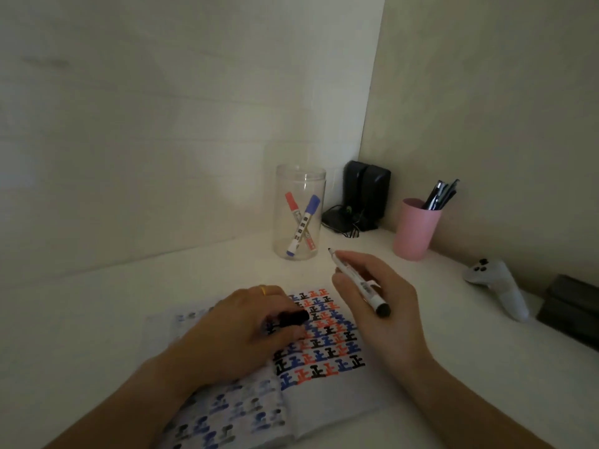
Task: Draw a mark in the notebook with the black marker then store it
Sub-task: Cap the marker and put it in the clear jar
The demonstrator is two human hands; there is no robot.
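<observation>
While our right hand (372, 296) is pinching the uncapped black marker (358, 283) between thumb and fingers, its tip is pointing up toward the jar (299, 212) and its butt end is sticking out toward us, above the notebook's (324, 393) far right corner. We are resting our left hand (240, 328) on the notebook, across its fold, with fingers curled around the black cap (293, 317) over the rows of black, blue and red marks. Beyond the notebook, the jar is standing upright on the counter (97, 319), holding a red marker (293, 207) and a blue marker (308, 218) crossed inside it. Right of the jar, a pink cup (415, 230) is holding pens (440, 196), and behind the jar in the corner some black devices (366, 192) are standing. Farther right of the cup, a white controller (499, 286) is lying on the counter.
</observation>
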